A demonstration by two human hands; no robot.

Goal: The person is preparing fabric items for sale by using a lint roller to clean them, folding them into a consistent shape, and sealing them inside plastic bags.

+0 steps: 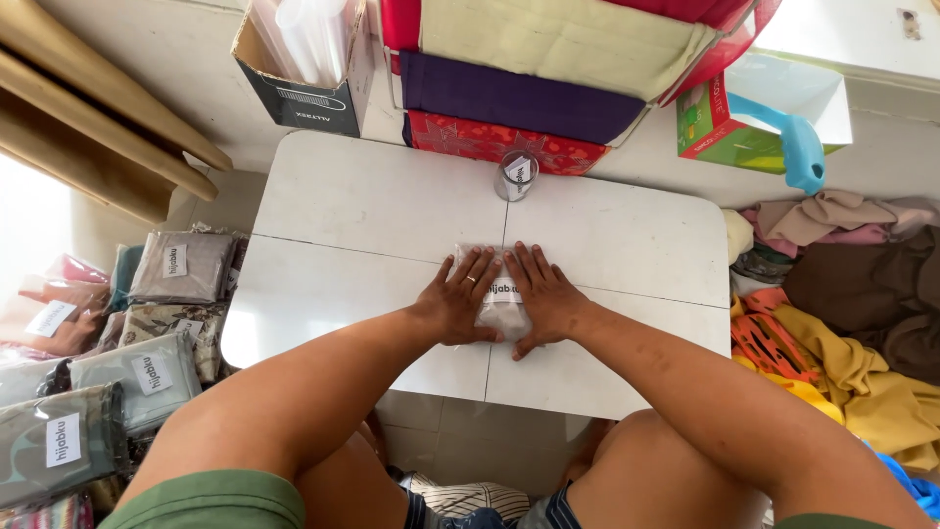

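A small clear plastic packet of folded grey cloth with a white label (501, 302) lies in the middle of a low white table (362, 206). My left hand (456, 298) presses flat on the packet's left side, a ring on one finger. My right hand (542, 294) presses flat on its right side. Both palms are down with fingers spread, pointing away from me. The packet is mostly hidden under the hands.
A tape roll (515, 176) stands just beyond the packet. Stacked folded fabrics (519, 98) and a cardboard box (304, 93) sit behind the table. Several labelled cloth packets (147, 372) are piled on the left floor, loose cloths (842, 333) on the right.
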